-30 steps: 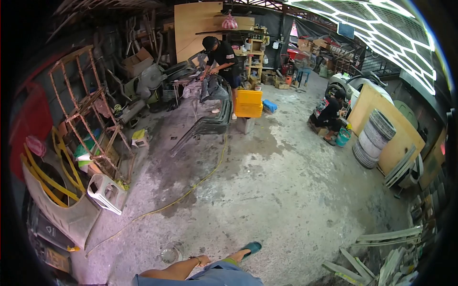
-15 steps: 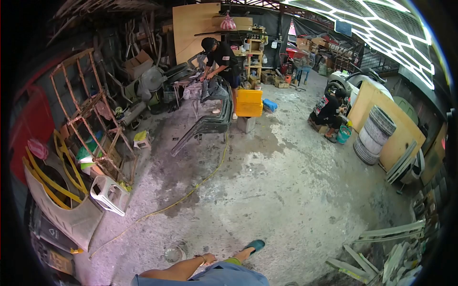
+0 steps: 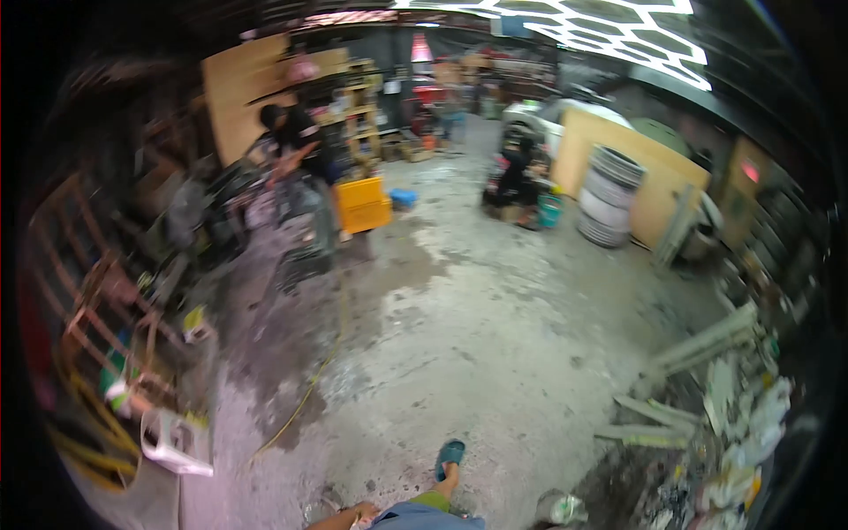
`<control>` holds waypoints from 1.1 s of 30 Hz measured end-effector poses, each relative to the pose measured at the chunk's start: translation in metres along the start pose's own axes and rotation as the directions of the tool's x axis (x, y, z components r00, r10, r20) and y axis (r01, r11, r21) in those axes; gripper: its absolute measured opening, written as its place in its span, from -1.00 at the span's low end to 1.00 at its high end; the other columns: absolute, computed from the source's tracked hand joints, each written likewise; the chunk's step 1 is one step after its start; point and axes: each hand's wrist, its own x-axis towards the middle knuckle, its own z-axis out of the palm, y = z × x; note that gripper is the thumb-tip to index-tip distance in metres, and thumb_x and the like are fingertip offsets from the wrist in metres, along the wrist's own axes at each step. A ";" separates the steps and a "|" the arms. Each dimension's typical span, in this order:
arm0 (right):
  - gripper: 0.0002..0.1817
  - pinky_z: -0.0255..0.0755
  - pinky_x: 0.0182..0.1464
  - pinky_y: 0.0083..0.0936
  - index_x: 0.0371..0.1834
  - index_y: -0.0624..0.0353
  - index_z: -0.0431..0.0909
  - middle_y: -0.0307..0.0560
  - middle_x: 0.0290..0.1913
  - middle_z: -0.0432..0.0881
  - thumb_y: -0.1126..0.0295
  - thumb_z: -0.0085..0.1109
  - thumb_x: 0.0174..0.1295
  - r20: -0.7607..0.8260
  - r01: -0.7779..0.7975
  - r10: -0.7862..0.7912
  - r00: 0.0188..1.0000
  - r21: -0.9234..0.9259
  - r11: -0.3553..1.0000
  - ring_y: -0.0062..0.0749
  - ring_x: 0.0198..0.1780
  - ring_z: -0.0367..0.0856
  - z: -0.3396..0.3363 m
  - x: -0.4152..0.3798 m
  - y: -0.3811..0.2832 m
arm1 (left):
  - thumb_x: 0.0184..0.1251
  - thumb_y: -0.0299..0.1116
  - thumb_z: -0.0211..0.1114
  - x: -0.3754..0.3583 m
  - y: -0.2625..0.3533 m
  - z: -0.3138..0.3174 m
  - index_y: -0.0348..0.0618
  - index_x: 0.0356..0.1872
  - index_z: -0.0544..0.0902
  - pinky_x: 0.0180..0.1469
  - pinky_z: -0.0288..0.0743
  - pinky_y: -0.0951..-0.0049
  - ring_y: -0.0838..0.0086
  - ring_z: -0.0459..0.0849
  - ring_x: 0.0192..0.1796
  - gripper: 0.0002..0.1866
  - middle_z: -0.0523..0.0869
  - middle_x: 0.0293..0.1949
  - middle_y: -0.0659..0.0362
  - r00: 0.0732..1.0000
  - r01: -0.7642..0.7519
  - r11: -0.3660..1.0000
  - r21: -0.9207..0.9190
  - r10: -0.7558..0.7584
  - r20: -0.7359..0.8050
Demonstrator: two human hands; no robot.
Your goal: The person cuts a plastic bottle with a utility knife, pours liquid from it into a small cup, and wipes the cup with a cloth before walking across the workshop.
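At the bottom edge of the head view, my left hand (image 3: 363, 511) hangs beside the blue-grey shirt (image 3: 428, 518) I wear. It is small and smeared, so its fingers do not show clearly and I cannot make out anything in it. Just to its left, a round clear-looking object (image 3: 320, 510) lies low on the floor. One of my feet, in a dark teal clog (image 3: 450, 458), is out in front on the concrete. My right hand is outside the picture.
A yellow hose (image 3: 309, 394) crosses the floor. A white stool (image 3: 177, 443) and rusty metal frame (image 3: 84, 300) stand left. Scrap strips (image 3: 698, 349) lie right, with stacked tires (image 3: 609, 196) beyond. One person (image 3: 296, 141) stands by an orange crate (image 3: 363, 205); another (image 3: 512, 181) crouches.
My view has swung to the right, so the room's contents sit further left and more scrap shows at right. My left hand appears lower in the picture.
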 end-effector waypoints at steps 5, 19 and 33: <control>-0.61 0.48 -0.32 -0.28 0.05 0.03 0.42 -0.12 -0.17 0.54 0.16 0.12 0.19 -0.039 0.033 -0.032 0.999 0.026 0.999 -0.31 -0.30 0.52 0.004 -0.013 -0.008 | 0.21 -0.01 0.13 0.001 0.019 -0.025 -0.18 -0.25 0.63 -0.24 0.55 0.32 0.35 0.67 -0.28 -0.60 0.69 -0.30 0.04 0.995 -0.022 0.877 0.481 0.067 -0.076; -0.62 0.49 -0.33 -0.28 0.02 0.07 0.45 -0.11 -0.21 0.56 0.17 0.12 0.18 -0.107 -0.020 0.028 0.994 0.073 0.997 -0.30 -0.32 0.54 -0.006 -0.027 0.037 | 0.29 0.07 0.09 0.018 0.096 -0.064 -0.25 0.04 0.50 -0.05 0.51 0.20 0.27 0.59 -0.01 -0.44 0.58 0.02 -0.02 0.991 0.004 0.987 -0.161 -0.025 -0.129; -0.64 0.50 -0.35 -0.29 -0.02 0.12 0.48 -0.09 -0.24 0.58 0.19 0.12 0.17 -0.153 -0.018 0.029 0.988 0.073 0.997 -0.29 -0.34 0.57 -0.016 -0.020 0.038 | 0.29 0.11 0.03 0.000 0.118 -0.053 -0.24 0.16 0.40 0.07 0.40 0.13 0.18 0.51 0.11 -0.37 0.49 0.13 -0.05 0.996 0.020 0.994 -0.106 -0.029 -0.080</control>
